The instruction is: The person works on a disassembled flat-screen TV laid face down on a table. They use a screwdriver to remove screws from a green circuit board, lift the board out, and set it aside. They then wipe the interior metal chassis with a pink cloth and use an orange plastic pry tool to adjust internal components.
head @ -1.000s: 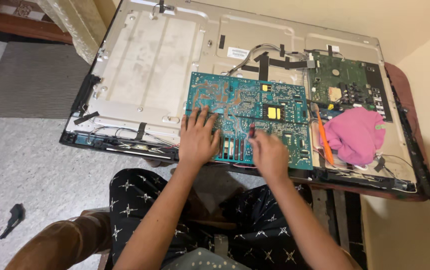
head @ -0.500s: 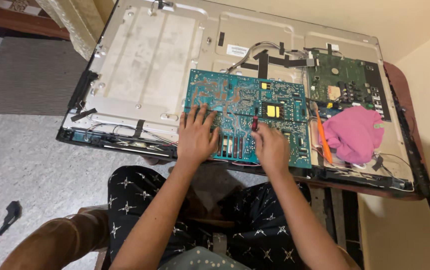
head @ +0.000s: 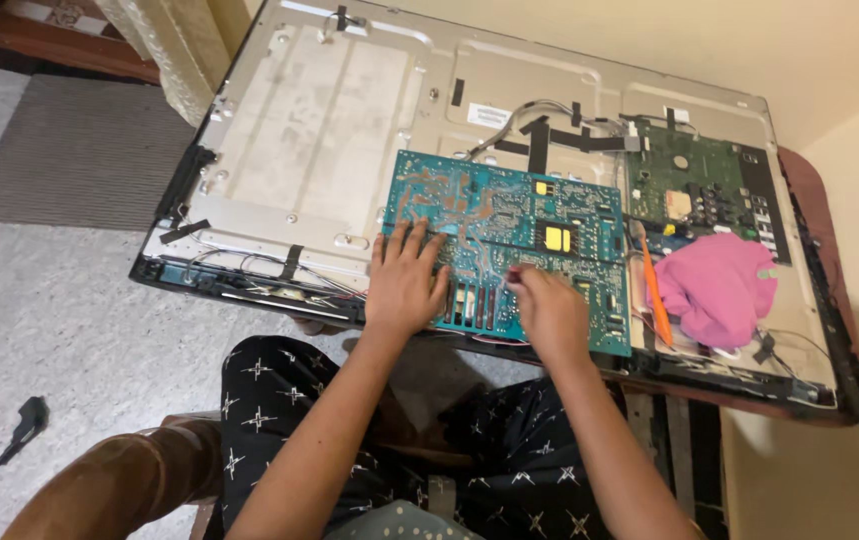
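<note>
A teal circuit board (head: pixel 509 215) lies solder side up on the metal back of an opened flat-screen panel (head: pixel 319 140). My left hand (head: pixel 404 285) rests flat on the board's near left corner, fingers spread. My right hand (head: pixel 549 310) is on the board's near edge, just right of the left hand. Its fingertips are pinched on a small dark reddish object (head: pixel 514 272) that touches the board. What that object is stays too small to tell.
A green circuit board (head: pixel 704 190) sits at the panel's right, with a pink cloth (head: pixel 714 285) and an orange tool (head: pixel 655 295) in front of it. Black-taped cables (head: pixel 539 135) run along the top. The panel overhangs a brown table (head: pixel 809 180). A small black part (head: pixel 24 425) lies on the floor.
My right hand has shifted slightly up the board and its fingers have closed on the small reddish object. My left hand has stayed flat in place.
</note>
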